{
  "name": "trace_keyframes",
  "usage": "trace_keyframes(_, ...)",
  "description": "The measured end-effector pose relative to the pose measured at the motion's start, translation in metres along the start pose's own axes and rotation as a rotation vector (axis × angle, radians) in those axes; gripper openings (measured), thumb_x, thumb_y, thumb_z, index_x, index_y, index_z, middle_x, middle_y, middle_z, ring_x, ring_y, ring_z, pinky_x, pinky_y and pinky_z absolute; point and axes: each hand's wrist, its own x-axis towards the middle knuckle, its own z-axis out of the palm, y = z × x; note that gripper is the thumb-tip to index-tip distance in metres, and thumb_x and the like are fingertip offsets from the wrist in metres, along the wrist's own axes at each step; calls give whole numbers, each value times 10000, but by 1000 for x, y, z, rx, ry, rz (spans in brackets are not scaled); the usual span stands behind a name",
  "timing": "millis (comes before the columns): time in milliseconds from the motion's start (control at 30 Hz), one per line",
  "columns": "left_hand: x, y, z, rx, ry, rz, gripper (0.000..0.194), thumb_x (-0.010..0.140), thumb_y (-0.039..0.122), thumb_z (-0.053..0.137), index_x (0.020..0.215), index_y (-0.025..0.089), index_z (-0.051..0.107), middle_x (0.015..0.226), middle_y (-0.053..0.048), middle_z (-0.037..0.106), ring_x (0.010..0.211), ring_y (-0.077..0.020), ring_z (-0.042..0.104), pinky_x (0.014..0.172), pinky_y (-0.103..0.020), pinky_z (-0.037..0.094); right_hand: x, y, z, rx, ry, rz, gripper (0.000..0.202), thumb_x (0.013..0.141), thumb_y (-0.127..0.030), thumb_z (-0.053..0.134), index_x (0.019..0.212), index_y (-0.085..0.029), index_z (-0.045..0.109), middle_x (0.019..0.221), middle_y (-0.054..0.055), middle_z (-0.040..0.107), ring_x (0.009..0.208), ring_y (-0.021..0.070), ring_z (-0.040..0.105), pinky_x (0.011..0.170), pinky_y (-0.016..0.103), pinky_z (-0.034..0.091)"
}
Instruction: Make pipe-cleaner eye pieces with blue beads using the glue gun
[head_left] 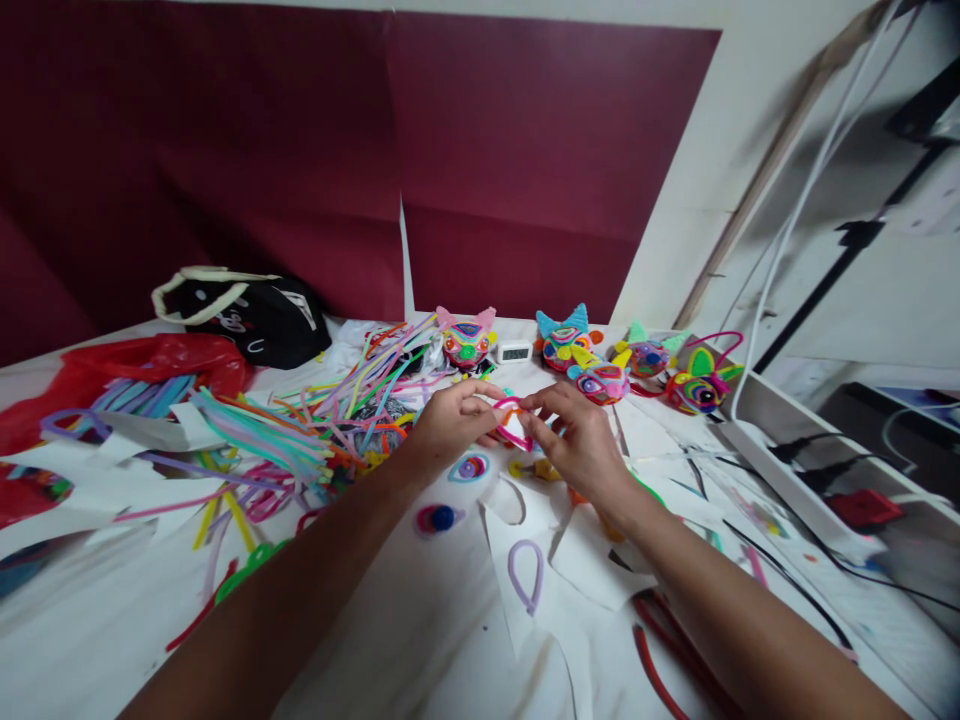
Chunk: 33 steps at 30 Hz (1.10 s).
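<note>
Between both hands is a pink pipe-cleaner loop (516, 441) with an orange piece inside it. My left hand (450, 425) pinches its left side, with the fingers closed. On the other side, my right hand (581, 435) has its thumb and fingers closed on the right edge. Below them lie an eye-shaped piece of coiled pipe cleaner (469, 468) and another one with a dark blue ball (443, 518). A lilac teardrop loop (535, 600) rests on cut white paper (495, 515). Fingers partly hide the pink loop.
Bundles of coloured pipe cleaners (262, 425) spread at left beside a red plastic bag (225, 365) and a black bag (289, 325). Several decorated animal heads (469, 340) stand behind, near a small digital clock (514, 352). A white cable box (795, 480) lies at right.
</note>
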Motion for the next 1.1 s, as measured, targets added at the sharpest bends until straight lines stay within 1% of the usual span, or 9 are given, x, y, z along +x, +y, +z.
trace_keyframes(133, -1, -1, 1, 18, -6, 3, 305, 707, 265, 717, 964, 140, 610, 636, 32, 633, 583, -119, 646, 586, -219, 544, 0, -2, -2, -128, -58, -104, 178, 918, -254, 546, 989, -168, 684, 903, 88, 611, 873, 225, 578, 751, 348, 467)
trace_keyframes(333, -2, 0, 2, 64, 5, 11, 323, 740, 259, 684, 1022, 133, 592, 704, 6, 662, 618, -123, 656, 620, -224, 547, -1, -6, 0, -215, -124, -179, 225, 979, -238, 459, 1011, -162, 669, 928, 98, 616, 871, 211, 584, 791, 341, 459)
trace_keyframes(433, -2, -1, 2, 85, 1, 32, 328, 743, 265, 678, 1028, 134, 586, 706, 8, 654, 621, -120, 649, 624, -222, 547, -1, -9, 1, -234, -142, -178, 250, 995, -243, 430, 1012, -157, 664, 941, 100, 623, 871, 205, 591, 804, 338, 460)
trace_keyframes(567, -1, -6, 2, 80, -20, 79, 310, 742, 271, 656, 1018, 149, 583, 693, 14, 647, 655, -139, 659, 640, -242, 556, 0, -11, 2, -292, -148, -163, 216, 967, -303, 511, 1020, -160, 663, 926, 97, 630, 872, 219, 595, 792, 343, 463)
trace_keyframes(667, -1, -9, 3, 105, -17, 128, 283, 747, 284, 647, 996, 159, 594, 692, 17, 644, 643, -134, 654, 639, -235, 547, 1, -10, 3, -294, -149, -154, 195, 961, -278, 523, 1015, -155, 664, 933, 100, 643, 878, 219, 604, 803, 341, 462)
trace_keyframes(800, -1, -9, 3, 136, -8, 141, 268, 744, 295, 636, 977, 170, 599, 686, 20, 644, 621, -135, 649, 629, -238, 540, 1, -10, 4, -277, -162, -145, 195, 971, -267, 504, 1000, -165, 666, 919, 89, 660, 851, 205, 617, 793, 326, 462)
trace_keyframes(900, -1, -8, 3, 159, -3, 153, 269, 752, 296, 624, 992, 176, 599, 705, 12, 656, 645, -146, 658, 633, -244, 536, 2, -11, 3, -267, -166, -138, 191, 971, -261, 504, 1012, -169, 667, 917, 83, 669, 848, 202, 621, 793, 323, 457)
trace_keyframes(1100, 0, -10, 1, 214, -25, 176, 279, 786, 307, 606, 1033, 178, 589, 755, -5, 670, 700, -168, 674, 665, -263, 535, 3, -10, 0, -234, -170, -116, 183, 964, -257, 523, 1024, -172, 673, 898, 66, 672, 787, 180, 620, 715, 288, 451)
